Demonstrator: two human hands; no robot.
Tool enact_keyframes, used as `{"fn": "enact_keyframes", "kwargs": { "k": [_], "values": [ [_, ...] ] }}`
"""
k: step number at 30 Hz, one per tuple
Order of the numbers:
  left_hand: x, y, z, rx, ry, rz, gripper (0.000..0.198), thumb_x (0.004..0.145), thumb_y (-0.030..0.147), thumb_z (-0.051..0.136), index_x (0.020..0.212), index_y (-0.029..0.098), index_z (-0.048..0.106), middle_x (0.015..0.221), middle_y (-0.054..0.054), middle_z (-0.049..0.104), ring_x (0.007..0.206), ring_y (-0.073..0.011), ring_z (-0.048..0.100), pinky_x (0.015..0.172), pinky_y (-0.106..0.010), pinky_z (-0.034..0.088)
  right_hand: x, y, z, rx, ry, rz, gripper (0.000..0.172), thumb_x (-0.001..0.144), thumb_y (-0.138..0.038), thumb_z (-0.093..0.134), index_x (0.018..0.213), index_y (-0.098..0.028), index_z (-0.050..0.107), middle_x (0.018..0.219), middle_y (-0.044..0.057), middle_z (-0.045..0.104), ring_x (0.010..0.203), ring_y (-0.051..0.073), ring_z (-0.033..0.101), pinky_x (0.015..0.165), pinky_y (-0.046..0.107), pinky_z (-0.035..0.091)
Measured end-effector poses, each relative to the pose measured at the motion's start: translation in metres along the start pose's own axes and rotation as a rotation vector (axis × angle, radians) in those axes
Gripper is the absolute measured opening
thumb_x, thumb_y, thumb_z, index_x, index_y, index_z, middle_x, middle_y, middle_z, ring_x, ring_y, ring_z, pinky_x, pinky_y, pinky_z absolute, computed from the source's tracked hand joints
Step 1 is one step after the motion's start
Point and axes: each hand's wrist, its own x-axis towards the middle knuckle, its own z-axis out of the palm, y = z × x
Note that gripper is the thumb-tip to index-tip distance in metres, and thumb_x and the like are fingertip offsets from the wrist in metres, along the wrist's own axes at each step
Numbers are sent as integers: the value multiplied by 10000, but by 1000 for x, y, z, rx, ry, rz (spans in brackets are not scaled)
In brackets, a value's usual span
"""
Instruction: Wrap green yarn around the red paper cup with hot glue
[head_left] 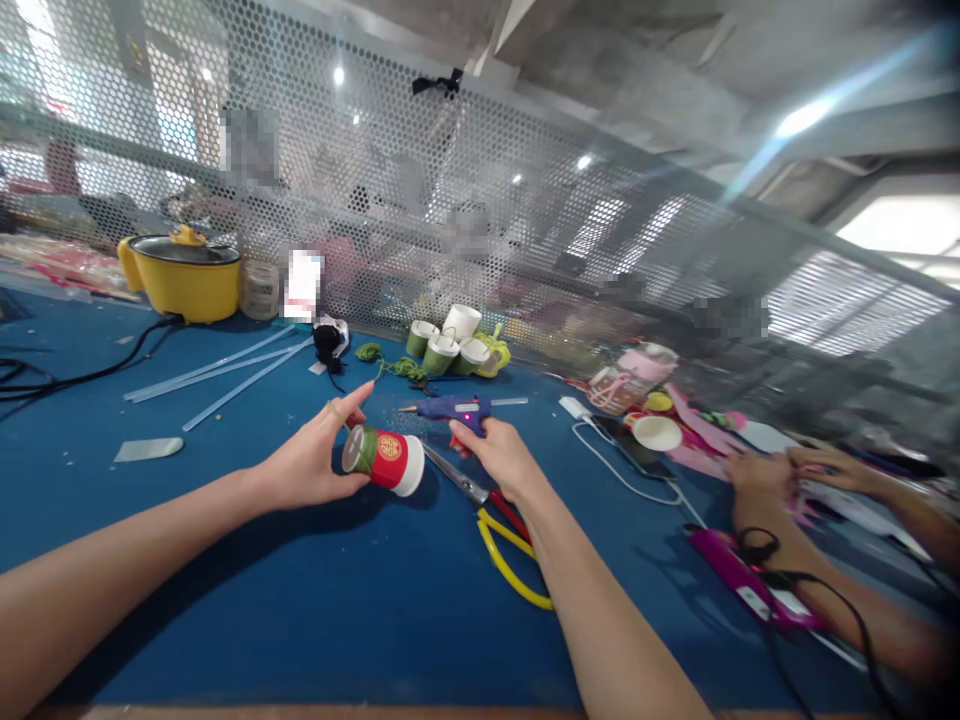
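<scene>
My left hand (319, 460) holds a small paper cup (396, 463) tilted on its side, its base toward the palm. Green yarn is wrapped round the cup's base end, and a red band with a gold emblem circles its middle; the white rim faces right. A strand of the yarn runs up over my fingers. In my right hand (495, 452) is a blue glue gun (454, 408), its nozzle pointing left above the cup, with a clear glue stick out of its back. Scissors (517, 555) with yellow and red handles lie under my right wrist.
Green-wrapped cups (441, 352) and yarn (405, 368) stand by the mesh screen (540, 230). Glue sticks (225, 372), a yellow pot (191, 285) and a jar (259, 290) are at left. At right are a phone (634, 447), a purple power strip (742, 580) and another person's hands (765, 475).
</scene>
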Motion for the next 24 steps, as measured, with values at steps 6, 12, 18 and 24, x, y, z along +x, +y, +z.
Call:
{"fn": "enact_keyframes", "kwargs": {
  "k": [6, 12, 18, 24],
  "values": [
    [2, -1, 1, -23, 27, -55, 944, 666, 178, 652, 1426, 251, 97, 1086, -81, 450, 981, -229, 511, 907, -474, 452, 18, 8, 10, -237, 98, -13, 380, 779, -306, 587, 437, -205, 458, 537, 81, 587, 659, 244, 618, 606, 331, 440],
    [3, -2, 3, -73, 21, -74, 966, 647, 189, 662, 1429, 236, 96, 1116, -96, 445, 934, -223, 517, 883, -477, 457, -10, -49, 13, -259, 47, -377, 166, 799, -312, 608, 828, -165, 680, 925, 93, 642, 944, 217, 568, 807, 320, 427],
    [2, 3, 2, -156, -44, -8, 963, 655, 213, 659, 1435, 227, 95, 1274, -130, 410, 1107, -281, 460, 1001, -517, 355, -33, -101, 28, -203, -311, -656, 81, 754, -158, 627, 698, -153, 686, 722, 26, 613, 703, 136, 551, 655, 260, 411],
    [0, 8, 1, -278, -114, -76, 957, 660, 218, 661, 1432, 184, 98, 1171, -116, 449, 958, -232, 523, 912, -450, 434, -25, -84, 13, 128, -331, -438, 106, 787, -193, 572, 713, -147, 633, 677, -3, 609, 619, 107, 524, 583, 234, 398]
  ]
}}
